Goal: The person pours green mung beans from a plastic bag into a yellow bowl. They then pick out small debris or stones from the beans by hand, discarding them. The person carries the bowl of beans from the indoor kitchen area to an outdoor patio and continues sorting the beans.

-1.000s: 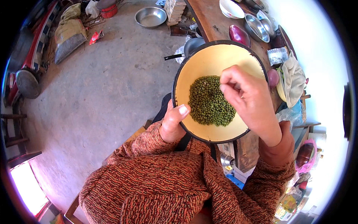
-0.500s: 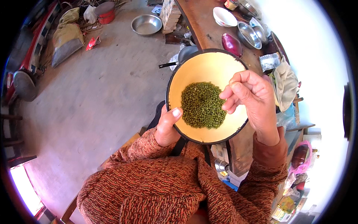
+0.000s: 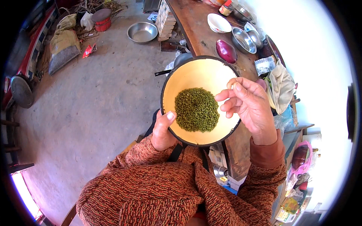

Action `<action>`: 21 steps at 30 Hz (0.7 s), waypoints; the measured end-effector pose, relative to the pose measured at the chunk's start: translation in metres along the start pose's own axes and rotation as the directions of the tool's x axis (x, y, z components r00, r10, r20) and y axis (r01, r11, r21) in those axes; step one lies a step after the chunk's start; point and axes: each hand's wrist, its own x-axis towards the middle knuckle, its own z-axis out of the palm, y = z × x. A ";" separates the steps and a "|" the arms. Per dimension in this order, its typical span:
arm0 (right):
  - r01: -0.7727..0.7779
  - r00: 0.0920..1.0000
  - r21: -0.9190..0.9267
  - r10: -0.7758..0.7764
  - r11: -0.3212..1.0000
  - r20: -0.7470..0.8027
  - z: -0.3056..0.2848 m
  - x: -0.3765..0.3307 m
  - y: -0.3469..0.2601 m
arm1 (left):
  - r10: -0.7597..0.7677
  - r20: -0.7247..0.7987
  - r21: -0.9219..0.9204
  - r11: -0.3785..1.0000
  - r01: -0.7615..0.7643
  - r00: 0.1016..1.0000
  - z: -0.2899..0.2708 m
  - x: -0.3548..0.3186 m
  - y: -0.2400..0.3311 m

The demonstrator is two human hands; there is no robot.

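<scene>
My left hand (image 3: 163, 132) grips the lower left rim of a round bowl (image 3: 203, 71), thumb over the edge and the other fingers hidden beneath. The bowl is pale yellow inside with a dark, chipped-looking rim. In its bottom lies a heap of small green mung beans (image 3: 197, 110). Above the bowl's right side is my right hand (image 3: 249, 103), thumb and forefinger pinched together. A tiny pale speck shows between those fingertips, too small to name. The other fingers are loosely curled over the bowl, apart from the beans.
A wooden table (image 3: 192, 19) on the right carries a purple eggplant (image 3: 226, 51), a white bowl (image 3: 219, 23), a metal bowl (image 3: 243, 40) and a cloth bag (image 3: 282, 87). A metal basin (image 3: 142, 32), a sack (image 3: 65, 51) and a red bucket (image 3: 102, 24) stand on the floor.
The bowl and both hands sit slightly farther left in view, and the surroundings have shifted too. My right thumb and forefinger stay pinched, with the hand turned a little and the other fingers more spread.
</scene>
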 end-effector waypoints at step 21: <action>0.563 0.738 -0.772 -0.600 0.295 0.309 -0.003 -0.017 -0.006 | 0.219 -0.081 0.113 0.971 -0.209 0.972 -0.028 0.006 0.023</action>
